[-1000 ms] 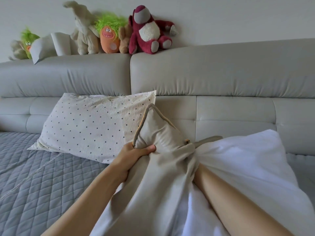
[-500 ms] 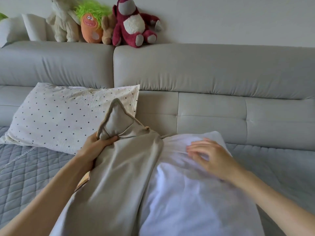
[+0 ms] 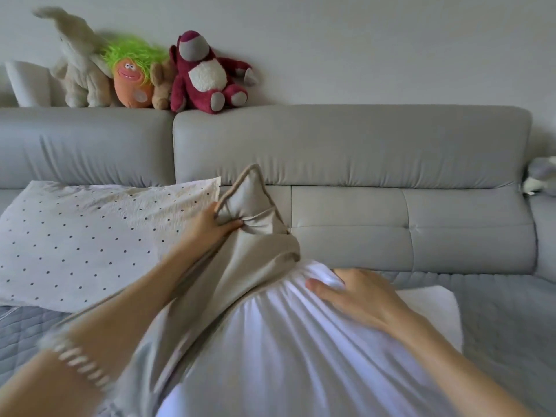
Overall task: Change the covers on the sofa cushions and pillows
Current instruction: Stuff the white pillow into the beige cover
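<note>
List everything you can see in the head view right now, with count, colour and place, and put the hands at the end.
beige cover: 1, beige with piped edge, centre, partly over the white insert
white insert: 1, white, lower centre
dotted pillow: 1, cream with dark dots, left, leaning on the sofa back
sofa: 1, light grey, across the frame
quilted throw: 1, grey-blue, on the seat
plush toys: 4 on the backrest top left: cream, orange with green hair, small tan, dark red
grey plush: 1, right edge, partly cut off
white object: 1, top left, unclear what
left hand: grips the cover's corner
right hand: grips the bunched insert
</note>
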A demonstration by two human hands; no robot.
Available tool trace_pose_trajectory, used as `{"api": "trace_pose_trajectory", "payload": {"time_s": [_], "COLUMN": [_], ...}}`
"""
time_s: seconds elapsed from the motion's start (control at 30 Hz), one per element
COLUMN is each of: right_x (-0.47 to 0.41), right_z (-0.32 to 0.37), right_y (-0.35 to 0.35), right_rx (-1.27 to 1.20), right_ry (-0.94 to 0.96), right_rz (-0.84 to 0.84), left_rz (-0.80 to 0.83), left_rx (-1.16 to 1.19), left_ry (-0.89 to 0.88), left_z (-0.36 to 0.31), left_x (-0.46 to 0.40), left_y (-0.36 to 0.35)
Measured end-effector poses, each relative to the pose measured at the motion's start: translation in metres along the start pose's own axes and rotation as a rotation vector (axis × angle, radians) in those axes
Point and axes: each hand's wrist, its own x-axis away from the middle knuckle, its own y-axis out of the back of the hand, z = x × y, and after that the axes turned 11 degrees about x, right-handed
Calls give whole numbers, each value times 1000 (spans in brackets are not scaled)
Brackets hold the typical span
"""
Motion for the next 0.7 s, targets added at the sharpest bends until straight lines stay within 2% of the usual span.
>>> {"api": "trace_pose_trajectory", "payload": {"time_s": [0.1,0.13,0.17,0.23,0.3,0.37,0.43,0.5,0.57,0.63,0.7], "right_x": [18,21,21,17,10,9,18,30,43,52,59], "right_z": [-17,-24,-28,-31,-19,13,56,97,120,122,117], "right_y": [-30,-40,-46,-47,-41,-31,-27,-26,-32,-38,-43], "right_rx": [85,28,-57,-182,-216,-243,-265,-230,-89,33,102], "right_ry": [-114,-167,-215,-222,-85,116,269,372,408,434,444], "right_rz": [65,99,108,12,-238,-441,-473,-338,-108,57,178], "left_rz": [191,214,203,93,-3,-14,21,28,-25,-100,-86], "left_rx": [-387,-507,-568,-490,-379,-366,-407,-437,-444,-428,-471], "left_ry": [90,97,64,-118,-254,-248,-215,-215,-145,-30,52], "left_z": [23,25,23,14,10,16,23,28,33,38,42], "left_x": [-2,7,21,56,97,132,158,173,176,172,169], "left_y": [-38,-46,-49,-47,-33,-14,-2,4,6,4,-1]}}
